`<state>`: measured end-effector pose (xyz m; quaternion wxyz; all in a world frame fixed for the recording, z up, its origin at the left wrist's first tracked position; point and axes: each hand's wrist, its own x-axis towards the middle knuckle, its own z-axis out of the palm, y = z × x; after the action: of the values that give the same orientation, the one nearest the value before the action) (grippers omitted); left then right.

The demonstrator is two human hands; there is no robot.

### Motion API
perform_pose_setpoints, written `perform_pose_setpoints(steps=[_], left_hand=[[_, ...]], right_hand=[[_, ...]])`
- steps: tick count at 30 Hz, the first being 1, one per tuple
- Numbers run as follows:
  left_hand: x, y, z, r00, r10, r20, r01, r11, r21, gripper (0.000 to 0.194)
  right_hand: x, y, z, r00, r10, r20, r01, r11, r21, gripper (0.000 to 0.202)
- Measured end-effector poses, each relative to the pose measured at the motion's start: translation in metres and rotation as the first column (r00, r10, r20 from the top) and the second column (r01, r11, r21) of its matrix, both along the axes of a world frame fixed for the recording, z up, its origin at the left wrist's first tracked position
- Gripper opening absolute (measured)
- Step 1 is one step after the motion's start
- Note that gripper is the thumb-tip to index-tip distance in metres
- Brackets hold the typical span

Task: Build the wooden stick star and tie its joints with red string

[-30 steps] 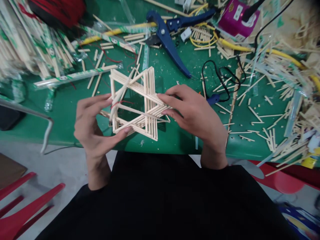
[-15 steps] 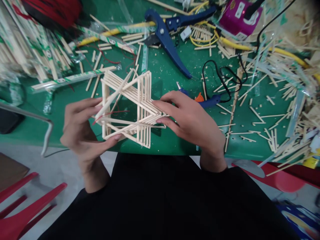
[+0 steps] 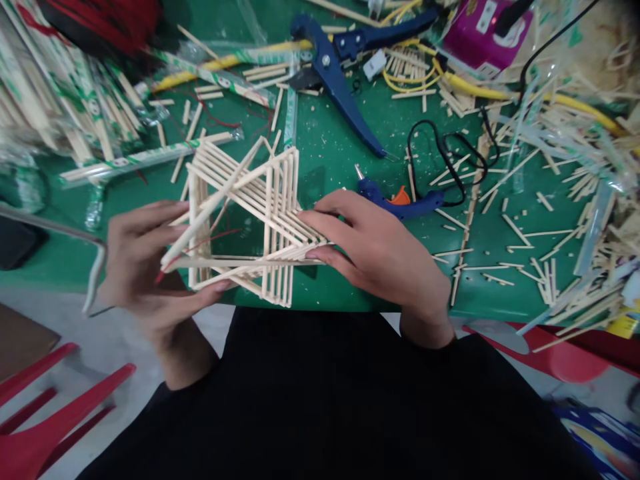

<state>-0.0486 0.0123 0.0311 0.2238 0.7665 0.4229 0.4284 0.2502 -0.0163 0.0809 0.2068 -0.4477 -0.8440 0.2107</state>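
stick frame (image 3: 240,220): pale bare wood, thin round sticks, matt and dry-looking, with a thin red thread running through it
table top (image 3: 330,153): green mat, matt, lightly dusted with pale specks
cutter (image 3: 340,80): dark blue handles with a smooth, slight sheen; silver metal pivot
glue gun (image 3: 400,200): blue plastic body, orange plastic trigger, metal tip
cord (image 3: 445,160): black, smooth rubbery sheath
loose sticks (image 3: 550,200): same raw pale wood, cut ends rough
stick sleeves (image 3: 145,155): clear glossy film with green-and-white print
box (image 3: 480,33): magenta, glossy plastic
chair (image 3: 45,427): red, smooth shiny plastic
clothing (image 3: 325,400): black matt cloth
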Motion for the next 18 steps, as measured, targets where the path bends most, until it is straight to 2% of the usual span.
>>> perform_pose_setpoints(steps=[3,12,18], left_hand=[[0.000,0.002,0.001,0.995,-0.095,0.036,0.090,0.990,0.107,0.067],[0.006,0.001,0.003,0.995,-0.103,0.019,0.100,0.990,0.101,0.065],[0.013,0.001,-0.005,0.998,-0.062,-0.016,0.063,0.998,0.023,0.064]], right_hand=[[0.001,0.001,0.000,1.000,0.008,0.003,-0.008,1.000,0.014,0.023],[-0.002,0.001,0.002,0.999,-0.003,0.052,0.006,0.999,-0.043,0.025],[-0.004,0.006,-0.015,0.996,-0.005,0.087,0.021,0.983,-0.181,0.032]])
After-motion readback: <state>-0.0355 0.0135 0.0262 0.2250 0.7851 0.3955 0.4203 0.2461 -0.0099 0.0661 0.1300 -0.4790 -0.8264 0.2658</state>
